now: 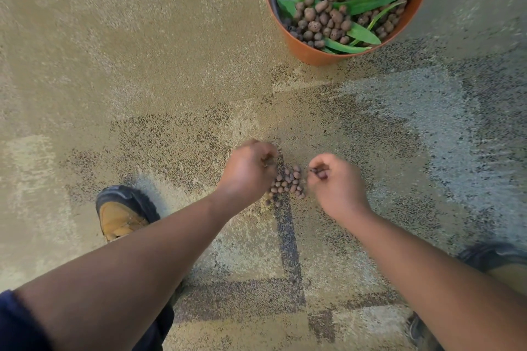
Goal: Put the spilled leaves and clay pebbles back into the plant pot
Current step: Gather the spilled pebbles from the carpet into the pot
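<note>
Both hands are down on the carpet: left hand [251, 169] and right hand [333, 179] each curl around a few pebbles. At one o'clock my pot [302, 48] already holds leaves [370, 0]. Between my hands, a small pebble pile [286, 182] remains.

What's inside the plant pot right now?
The plant pot holds clay pebbles with green leaves lying over them. Whatever lies beneath the pebbles is covered.

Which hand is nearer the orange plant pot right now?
Right, narrowly. The right hand is below the plant pot; the left hand sits further to its lower left. Both flank the pebble pile.
</note>
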`<state>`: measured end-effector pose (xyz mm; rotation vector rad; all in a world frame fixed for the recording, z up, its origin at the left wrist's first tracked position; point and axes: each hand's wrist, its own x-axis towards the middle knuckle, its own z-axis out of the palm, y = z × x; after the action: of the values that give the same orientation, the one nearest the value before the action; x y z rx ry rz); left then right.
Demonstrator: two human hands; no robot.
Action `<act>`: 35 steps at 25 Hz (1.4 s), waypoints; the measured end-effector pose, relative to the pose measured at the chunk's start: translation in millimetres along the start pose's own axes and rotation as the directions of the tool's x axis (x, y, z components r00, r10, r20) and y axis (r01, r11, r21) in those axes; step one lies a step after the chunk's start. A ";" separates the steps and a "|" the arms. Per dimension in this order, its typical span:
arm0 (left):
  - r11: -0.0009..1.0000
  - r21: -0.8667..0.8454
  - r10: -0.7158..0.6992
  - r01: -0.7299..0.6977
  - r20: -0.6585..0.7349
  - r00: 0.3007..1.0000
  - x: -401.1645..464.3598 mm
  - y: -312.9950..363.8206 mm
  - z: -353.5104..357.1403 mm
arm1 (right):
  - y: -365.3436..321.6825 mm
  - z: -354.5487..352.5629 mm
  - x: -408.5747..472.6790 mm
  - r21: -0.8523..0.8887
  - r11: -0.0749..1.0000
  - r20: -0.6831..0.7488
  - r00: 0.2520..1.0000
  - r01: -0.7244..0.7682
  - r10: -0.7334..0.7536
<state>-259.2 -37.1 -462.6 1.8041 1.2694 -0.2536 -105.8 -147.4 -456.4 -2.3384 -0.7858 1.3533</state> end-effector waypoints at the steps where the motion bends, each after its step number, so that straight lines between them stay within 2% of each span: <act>1: 0.997 -0.075 0.008 -0.011 -0.045 0.999 2.0 13.4 -5.3 | -10.8 -6.3 -1.5 0.102 0.995 -0.056 0.998 0.008 -0.002; 3: 0.963 -0.261 0.039 -0.072 -0.131 0.991 6.7 44.9 -21.2 | -36.0 -23.4 -2.2 0.288 0.953 -0.190 0.981 0.098 -0.044; 5: 0.899 -0.397 0.091 -0.186 -0.245 0.965 16.2 76.2 -42.8 | -63.0 -45.7 2.9 0.367 0.897 -0.326 0.937 0.246 -0.124; 8: 0.798 -0.487 0.172 -0.356 -0.381 0.908 38.0 114.4 -74.0 | -98.9 -78.4 19.3 0.321 0.836 -0.493 0.832 0.446 -0.255; 11: 0.810 -0.423 0.210 -0.405 -0.436 0.875 61.5 136.9 -89.5 | -118.9 -97.2 40.1 0.188 0.831 -0.572 0.747 0.523 -0.340; 14: 0.855 -0.336 0.236 -0.395 -0.426 0.873 79.2 140.4 -88.2 | -118.9 -101.8 58.3 0.048 0.861 -0.553 0.731 0.506 -0.399; 17: 0.880 -0.253 0.266 -0.402 -0.439 0.858 85.7 136.6 -86.4 | -110.1 -100.1 69.5 -0.020 0.856 -0.495 0.739 0.516 -0.457; 21: 0.909 -0.177 0.266 -0.378 -0.452 0.852 87.2 135.0 -84.7 | -100.4 -95.4 76.0 -0.012 0.846 -0.494 0.733 0.533 -0.469; 27: 0.899 -0.114 0.341 -0.423 -0.426 0.838 87.0 126.6 -81.4 | -95.5 -94.7 77.1 -0.001 0.834 -0.513 0.716 0.552 -0.474; 30: 0.886 -0.036 0.399 -0.463 -0.451 0.799 86.8 120.7 -78.4 | -93.5 -93.4 72.5 -0.097 0.821 -0.506 0.682 0.563 -0.528; 32: 0.848 -0.058 0.444 -0.527 -0.465 0.766 80.3 117.1 -74.4 | -94.2 -89.4 66.0 -0.154 0.800 -0.498 0.654 0.580 -0.570; 35: 0.830 0.059 0.504 -0.554 -0.503 0.702 58.7 101.4 -54.0 | -92.6 -76.8 45.8 -0.221 0.753 -0.522 0.577 0.620 -0.628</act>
<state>-164.2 33.8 -411.6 2.1383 0.9945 0.6394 -48.4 -46.4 -400.8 -1.9668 -1.2407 0.3017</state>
